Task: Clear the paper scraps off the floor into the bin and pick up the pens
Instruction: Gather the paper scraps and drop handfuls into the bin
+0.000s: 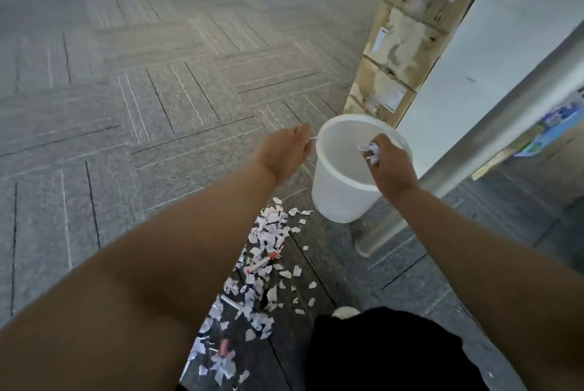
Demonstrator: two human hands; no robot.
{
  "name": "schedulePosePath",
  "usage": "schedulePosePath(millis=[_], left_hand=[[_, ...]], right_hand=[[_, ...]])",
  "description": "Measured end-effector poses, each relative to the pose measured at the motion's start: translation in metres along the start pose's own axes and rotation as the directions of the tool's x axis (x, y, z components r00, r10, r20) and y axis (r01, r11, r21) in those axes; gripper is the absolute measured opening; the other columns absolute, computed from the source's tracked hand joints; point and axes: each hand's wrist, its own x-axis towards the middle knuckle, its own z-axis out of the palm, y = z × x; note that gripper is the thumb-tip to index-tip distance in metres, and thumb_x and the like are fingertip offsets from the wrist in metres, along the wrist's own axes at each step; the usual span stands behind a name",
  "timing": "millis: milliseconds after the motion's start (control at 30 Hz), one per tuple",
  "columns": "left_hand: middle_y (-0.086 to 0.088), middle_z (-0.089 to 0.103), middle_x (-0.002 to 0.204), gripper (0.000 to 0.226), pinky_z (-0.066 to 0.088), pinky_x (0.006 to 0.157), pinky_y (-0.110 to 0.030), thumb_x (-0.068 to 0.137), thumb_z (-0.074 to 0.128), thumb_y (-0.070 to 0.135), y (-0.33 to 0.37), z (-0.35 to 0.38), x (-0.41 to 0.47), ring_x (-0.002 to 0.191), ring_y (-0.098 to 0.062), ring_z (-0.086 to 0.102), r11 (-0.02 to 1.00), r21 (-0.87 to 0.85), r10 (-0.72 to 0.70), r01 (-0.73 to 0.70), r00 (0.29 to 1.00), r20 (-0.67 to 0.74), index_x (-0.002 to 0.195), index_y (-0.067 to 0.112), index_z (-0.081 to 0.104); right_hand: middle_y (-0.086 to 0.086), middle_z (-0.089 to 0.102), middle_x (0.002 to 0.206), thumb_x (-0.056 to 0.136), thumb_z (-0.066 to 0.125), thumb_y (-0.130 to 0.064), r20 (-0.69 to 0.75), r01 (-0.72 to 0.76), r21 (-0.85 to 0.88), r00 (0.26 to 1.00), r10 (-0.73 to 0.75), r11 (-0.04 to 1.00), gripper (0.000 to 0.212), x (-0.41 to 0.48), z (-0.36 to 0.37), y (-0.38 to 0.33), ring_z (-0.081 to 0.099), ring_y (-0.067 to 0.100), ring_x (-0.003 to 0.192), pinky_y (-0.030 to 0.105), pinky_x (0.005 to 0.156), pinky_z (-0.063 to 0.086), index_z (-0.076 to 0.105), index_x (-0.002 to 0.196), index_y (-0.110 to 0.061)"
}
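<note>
Head view, from left to right: a wide stretch of grey carpet floor (126,90) lies open on the left, nothing standing on it. The left hand (282,153) is curled shut just beside the left rim of the white bin (335,194), pinching something thin and white that pokes toward the rim; what it is I cannot tell. Below and between the two forearms, a trail of paper scraps (268,242) runs down the floor toward the person's dark-clothed knee (379,349). Among the scraps lies a pen (262,262) with orange-red ends, and another pen (223,347) rests lower, near the left forearm. The bin stands upright, its mouth open. The right hand (390,166) hangs over the bin's right side, fingers clamped on a bunch of scraps (371,152). Right of the bin, a metal post (474,150) slants down to the floor, just beside it. Behind the bin, a tall cardboard box (407,36) stands against a white wall (493,27), closing off that side.
</note>
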Motion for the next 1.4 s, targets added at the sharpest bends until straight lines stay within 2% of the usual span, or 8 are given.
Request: schedulePosePath(millis=[367,467,600,700,833,1000,1133,1400], left_hand=[[-0.020,0.062,0.094,0.026,0.032,0.059,-0.033,0.096,0.036,0.024,0.013,0.136,0.132,0.081,-0.036,0.058,0.992,-0.099,-0.080,0.081,0.997,0.011,0.098,0.001,0.049],[-0.016,0.057,0.112,0.030,0.039,0.071,-0.037,0.096,0.035,0.029,0.012,0.169,0.148,0.100,-0.035,0.054,0.986,-0.120,-0.099,0.118,0.983,0.152,0.113,0.007,0.048],[-0.009,0.036,0.142,0.050,0.034,0.098,-0.047,0.095,0.030,0.042,-0.002,0.189,0.145,0.122,-0.034,0.042,0.995,0.078,-0.090,0.061,0.883,0.460,0.141,0.025,0.020],[-0.006,0.034,0.144,0.048,0.031,0.102,-0.045,0.095,0.035,0.036,-0.014,0.190,0.133,0.126,-0.031,0.038,0.995,0.096,-0.056,0.018,0.907,0.417,0.140,0.023,0.026],[-0.010,0.044,0.136,0.040,0.035,0.100,-0.048,0.090,0.045,0.027,-0.027,0.181,0.104,0.123,-0.032,0.041,1.000,0.003,-0.011,0.011,0.994,0.109,0.128,0.015,0.044],[-0.016,0.055,0.121,0.039,0.046,0.086,-0.045,0.083,0.038,0.033,-0.073,0.160,0.042,0.103,-0.036,0.055,0.990,0.027,-0.133,0.135,0.989,-0.065,0.115,0.012,0.045],[-0.015,0.047,0.130,0.044,0.040,0.094,-0.049,0.088,0.040,0.034,-0.116,0.151,-0.022,0.112,-0.034,0.048,0.907,0.083,-0.408,0.412,0.911,-0.057,0.123,0.008,0.046],[-0.010,0.027,0.147,0.055,0.017,0.110,-0.047,0.090,0.037,0.041,-0.165,0.191,-0.152,0.133,-0.032,0.024,0.659,0.180,-0.750,0.730,0.654,0.092,0.138,0.016,0.029]], right_hand=[[0.019,0.065,0.091,0.092,0.046,-0.012,-0.093,-0.167,0.066,0.981,0.173,0.984,0.012,0.091,0.052,0.102,0.059,0.034,0.082,0.034,0.067,0.045,0.050,0.098,-0.003],[0.016,0.055,0.114,0.088,0.056,-0.024,0.001,-0.298,0.062,0.954,0.299,0.953,0.035,0.103,0.070,0.123,0.056,0.033,0.096,0.038,0.081,0.046,0.043,0.117,-0.009],[0.012,0.028,0.142,0.082,0.064,-0.026,0.156,-0.359,-0.102,0.915,0.371,0.928,0.069,0.105,0.089,0.143,0.038,0.033,0.123,0.046,0.103,0.035,0.022,0.137,-0.018],[0.011,0.032,0.142,0.083,0.063,-0.026,0.087,-0.291,-0.083,0.951,0.298,0.953,0.065,0.102,0.094,0.140,0.036,0.030,0.126,0.044,0.105,0.033,0.027,0.136,-0.015],[0.013,0.048,0.131,0.086,0.060,-0.023,-0.058,-0.035,0.011,0.998,0.035,0.999,0.050,0.093,0.094,0.116,0.046,0.030,0.116,0.043,0.097,0.041,0.038,0.129,-0.011],[0.018,0.057,0.115,0.086,0.047,-0.023,-0.065,0.396,0.068,0.917,-0.393,0.915,0.032,0.074,0.116,0.053,0.055,0.032,0.098,0.036,0.080,0.046,0.039,0.116,-0.013],[0.019,0.055,0.121,0.087,0.045,-0.026,0.185,0.529,0.118,0.820,-0.542,0.841,0.039,0.056,0.180,0.016,0.055,0.036,0.105,0.040,0.083,0.048,0.041,0.122,-0.009],[0.019,0.049,0.131,0.088,0.056,-0.016,0.493,0.375,0.165,0.770,-0.405,0.912,0.043,0.026,0.300,0.042,0.044,0.039,0.119,0.045,0.100,0.036,0.043,0.128,-0.006]])
